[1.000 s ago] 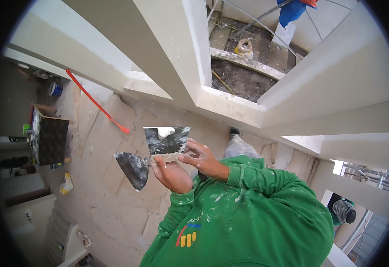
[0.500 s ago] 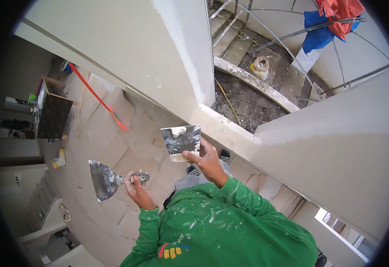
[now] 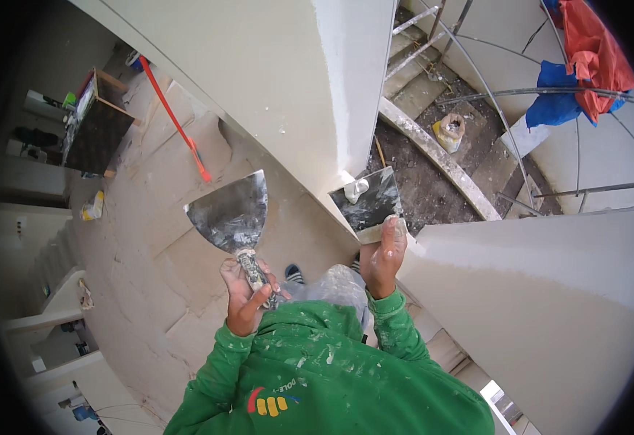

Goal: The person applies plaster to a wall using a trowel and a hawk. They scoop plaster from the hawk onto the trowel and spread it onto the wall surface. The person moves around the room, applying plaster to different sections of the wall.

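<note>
My left hand (image 3: 244, 296) is closed round the handle of a broad putty knife (image 3: 231, 210), whose fan-shaped, smeared steel blade points up and away from me. To the right, my right hand (image 3: 384, 262) grips the near edge of a flat rectangular filling blade (image 3: 376, 204). A lump of white putty (image 3: 355, 188) sits on that blade's far left part. The two blades are apart. Just beyond the filling blade is the corner of a pale wall (image 3: 288, 80), with a whiter strip of filler (image 3: 340, 94) along its edge.
Another pale wall (image 3: 542, 254) stands at the right. Beyond the opening are a paper sack (image 3: 449, 133), steps, bent metal bars and red and blue sheeting (image 3: 598, 65). On the left floor lie an orange-red pole (image 3: 175, 119), a dark-sided box (image 3: 99, 134) and a yellow-white bag (image 3: 93, 207).
My left hand has turned the putty knife from pointing left to pointing up and brought it inward. My right hand has moved rightward with the filling blade. The view has shifted.
</note>
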Demonstrator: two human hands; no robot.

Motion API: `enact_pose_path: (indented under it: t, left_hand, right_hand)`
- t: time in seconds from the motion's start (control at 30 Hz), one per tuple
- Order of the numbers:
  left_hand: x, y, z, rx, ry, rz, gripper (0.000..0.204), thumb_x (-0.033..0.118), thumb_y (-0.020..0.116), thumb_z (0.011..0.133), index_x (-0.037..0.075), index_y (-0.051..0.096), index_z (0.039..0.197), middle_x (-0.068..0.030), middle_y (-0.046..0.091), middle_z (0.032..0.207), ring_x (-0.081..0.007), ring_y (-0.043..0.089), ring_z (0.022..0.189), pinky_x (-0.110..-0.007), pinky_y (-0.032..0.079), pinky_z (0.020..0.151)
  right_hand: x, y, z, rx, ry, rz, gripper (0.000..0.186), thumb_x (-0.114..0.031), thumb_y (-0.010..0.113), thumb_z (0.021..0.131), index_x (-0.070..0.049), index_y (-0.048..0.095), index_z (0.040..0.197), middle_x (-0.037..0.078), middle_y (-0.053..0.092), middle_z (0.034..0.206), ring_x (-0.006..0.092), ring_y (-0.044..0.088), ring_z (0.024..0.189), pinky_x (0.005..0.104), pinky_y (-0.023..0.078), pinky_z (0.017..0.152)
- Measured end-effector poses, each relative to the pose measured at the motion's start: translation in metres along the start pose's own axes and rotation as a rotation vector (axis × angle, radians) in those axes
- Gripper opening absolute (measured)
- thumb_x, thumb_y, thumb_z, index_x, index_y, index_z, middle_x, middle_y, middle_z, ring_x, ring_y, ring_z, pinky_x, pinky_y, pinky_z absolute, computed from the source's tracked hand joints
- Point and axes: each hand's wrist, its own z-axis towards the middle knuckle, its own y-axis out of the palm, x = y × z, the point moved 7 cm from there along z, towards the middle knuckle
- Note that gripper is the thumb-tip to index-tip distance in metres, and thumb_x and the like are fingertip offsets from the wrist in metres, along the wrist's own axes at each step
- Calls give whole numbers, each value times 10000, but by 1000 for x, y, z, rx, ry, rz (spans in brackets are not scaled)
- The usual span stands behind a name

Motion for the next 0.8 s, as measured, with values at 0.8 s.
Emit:
enact_pose_path:
  t: [0.8]
  left_hand:
    - [135,-170,-54,-411,160,86,334,188,464,994,-5,371,1250,-89,530,966,-93,502,631,-240,450,575]
  right_hand:
    - [35,276,-56,-836,-391,-1465,377,39,546,857,-30,583,1227,135,498,977,291,502,904,366,432,831]
